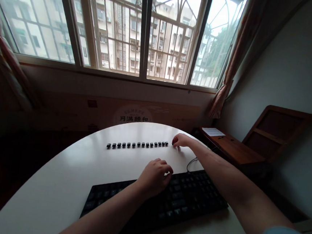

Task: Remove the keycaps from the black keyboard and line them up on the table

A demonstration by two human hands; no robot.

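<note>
While the right hand (pixel 179 140) is positioned at the far right of the table (pixel 66 174), its thumb and fingertips pinch a small dark keycap (pixel 173 143) at the white surface, just beyond the right end of the row. The row (pixel 138 144) consists of black keycaps standing side by side, separated by narrow gaps, and runs across the table on the far side of the keyboard (pixel 184 192), well apart from it. The left hand (pixel 156 177) is located over the upper edge of the keyboard, near its middle, with the fingers curled inward and the thumb side facing right; whether the fingertips press together or grip anything cannot be determined from this view. The keyboard is black, lies at a slight angle near the person, and is partly covered by the left forearm and partly by the right. A thin cable (pixel 191 164) leaves its far edge and curves toward the right forearm. Behind the table, a printed carton (pixel 167 114) stands below the window (pixel 144 32). To the right, a sheet of paper (pixel 213 132) rests on wooden furniture (pixel 240 150).
</note>
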